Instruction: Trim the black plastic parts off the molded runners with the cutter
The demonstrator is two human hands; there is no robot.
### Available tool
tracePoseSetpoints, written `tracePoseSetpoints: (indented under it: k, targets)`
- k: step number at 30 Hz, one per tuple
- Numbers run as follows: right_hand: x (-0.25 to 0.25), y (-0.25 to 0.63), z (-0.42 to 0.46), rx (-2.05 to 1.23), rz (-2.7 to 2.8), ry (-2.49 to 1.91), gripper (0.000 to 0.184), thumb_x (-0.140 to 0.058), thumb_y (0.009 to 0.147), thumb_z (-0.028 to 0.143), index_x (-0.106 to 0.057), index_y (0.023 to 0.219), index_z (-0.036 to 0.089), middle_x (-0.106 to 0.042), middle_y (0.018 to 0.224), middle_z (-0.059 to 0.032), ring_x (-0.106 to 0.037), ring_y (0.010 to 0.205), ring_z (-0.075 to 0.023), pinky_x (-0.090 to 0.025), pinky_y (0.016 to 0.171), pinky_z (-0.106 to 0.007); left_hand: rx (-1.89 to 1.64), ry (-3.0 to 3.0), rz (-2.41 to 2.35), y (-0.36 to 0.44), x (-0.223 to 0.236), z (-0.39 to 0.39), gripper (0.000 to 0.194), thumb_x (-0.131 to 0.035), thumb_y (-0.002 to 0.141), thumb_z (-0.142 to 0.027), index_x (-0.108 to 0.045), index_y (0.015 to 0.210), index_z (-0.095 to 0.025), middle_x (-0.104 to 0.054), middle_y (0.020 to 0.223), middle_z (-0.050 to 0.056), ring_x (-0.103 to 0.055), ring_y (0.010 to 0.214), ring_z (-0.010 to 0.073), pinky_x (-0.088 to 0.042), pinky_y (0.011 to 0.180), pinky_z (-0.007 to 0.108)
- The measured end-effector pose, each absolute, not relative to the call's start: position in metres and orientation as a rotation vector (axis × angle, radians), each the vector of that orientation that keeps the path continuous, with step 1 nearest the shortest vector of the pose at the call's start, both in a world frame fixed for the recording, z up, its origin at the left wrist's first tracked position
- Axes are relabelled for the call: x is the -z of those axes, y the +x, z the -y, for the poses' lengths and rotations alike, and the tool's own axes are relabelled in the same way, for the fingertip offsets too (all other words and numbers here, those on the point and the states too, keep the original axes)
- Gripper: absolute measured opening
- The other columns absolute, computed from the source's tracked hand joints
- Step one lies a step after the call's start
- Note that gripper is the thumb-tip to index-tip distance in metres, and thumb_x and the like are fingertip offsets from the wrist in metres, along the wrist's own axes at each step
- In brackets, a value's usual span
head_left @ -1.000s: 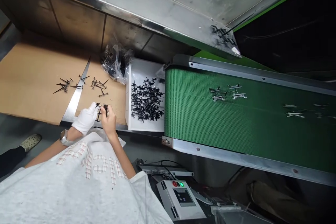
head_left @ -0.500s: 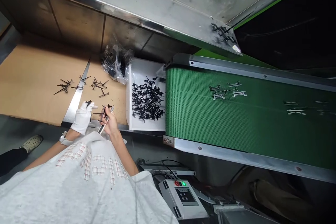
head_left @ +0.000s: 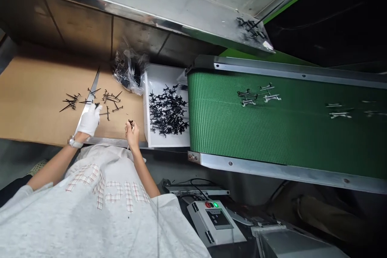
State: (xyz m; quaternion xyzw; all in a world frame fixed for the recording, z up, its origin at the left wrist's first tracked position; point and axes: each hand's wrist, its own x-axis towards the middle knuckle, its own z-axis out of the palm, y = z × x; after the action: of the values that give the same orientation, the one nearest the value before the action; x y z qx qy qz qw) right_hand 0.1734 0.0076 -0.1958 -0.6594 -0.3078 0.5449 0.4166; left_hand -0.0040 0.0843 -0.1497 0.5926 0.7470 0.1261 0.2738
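Observation:
My left hand [head_left: 88,120] wears a white glove and pinches a small black plastic part [head_left: 96,106] at its fingertips, above a brown cardboard sheet [head_left: 36,96]. Several loose black parts [head_left: 110,97] lie just beyond it on the cardboard. My right hand [head_left: 132,135] is bare and holds another small black part [head_left: 131,123] between its fingers. That hand is next to the left wall of a white tray [head_left: 145,113], which holds a heap of black parts [head_left: 166,113].
A green conveyor belt [head_left: 242,129] carrying silver parts [head_left: 259,94] runs to the right of the tray. A plastic bag of black parts [head_left: 128,72] sits behind the tray. A steel strip [head_left: 87,109] lies on the cardboard. A control box [head_left: 214,221] sits low at right.
My hands have moved apart, the left drawing toward the loose parts and the right toward the tray. The long silver item in my right hand no longer shows.

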Motion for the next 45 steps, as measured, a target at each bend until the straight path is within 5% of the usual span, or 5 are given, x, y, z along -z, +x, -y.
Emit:
tracePoseSetpoints:
  k: [14,19,28,39,45]
  targets:
    - [0.221,0.179,-0.009,-1.122,1.293,-2.234,0.036,-0.064,0.098,0.038,-0.062,0.128,0.019,-0.065,0.131,-0.0099,-0.067,0.113,-0.0239,-0.060,0.095,-0.047,-0.312,1.884,-2.025,-0.013,0.137,-0.179,0.038,-0.042,0.102,-0.041,-0.064,0.119,-0.016,-0.070,0.116,0.023,-0.065,0.113,0.0389,-0.046,0.088,0.038]
    - [0.216,0.174,-0.014,-1.020,1.511,-2.351,0.037,-0.065,0.098,0.038,-0.061,0.130,0.019,-0.064,0.132,-0.0101,-0.067,0.113,-0.0241,-0.060,0.095,-0.047,-0.488,1.732,-2.044,-0.020,0.134,-0.183,0.029,-0.052,0.098,-0.040,-0.066,0.108,-0.017,-0.072,0.102,0.018,-0.066,0.106,0.0355,-0.046,0.083,0.036]
    - [0.214,0.177,-0.010,-0.952,1.568,-2.372,0.038,-0.064,0.098,0.038,-0.060,0.131,0.018,-0.064,0.133,-0.0102,-0.067,0.112,-0.0241,-0.060,0.094,-0.046,-0.722,1.132,-1.802,-0.017,0.149,-0.191,0.025,-0.052,0.103,-0.039,-0.060,0.103,-0.015,-0.057,0.070,-0.004,-0.041,0.045,0.0059,-0.037,0.043,0.020]
    - [0.177,0.185,-0.011,-0.990,1.300,-2.214,0.039,-0.059,0.100,0.040,-0.058,0.133,0.018,-0.064,0.131,-0.0106,-0.067,0.110,-0.0238,-0.059,0.093,-0.046,-0.745,0.938,-1.390,0.011,0.066,-0.117,0.025,-0.046,0.098,-0.035,-0.047,0.079,-0.020,-0.047,0.054,-0.007,-0.027,0.030,0.0044,-0.023,0.032,0.017]
    - [0.086,0.198,0.008,-1.163,1.465,-1.674,0.046,-0.027,0.109,0.042,-0.046,0.145,0.022,-0.058,0.078,0.0027,-0.059,0.072,-0.0130,-0.052,0.072,-0.027,-0.620,0.925,-1.076,0.032,0.009,-0.031,0.044,-0.052,0.093,-0.060,-0.046,0.070,-0.023,-0.034,0.043,-0.009,-0.019,0.029,0.0063,-0.018,0.031,0.019]
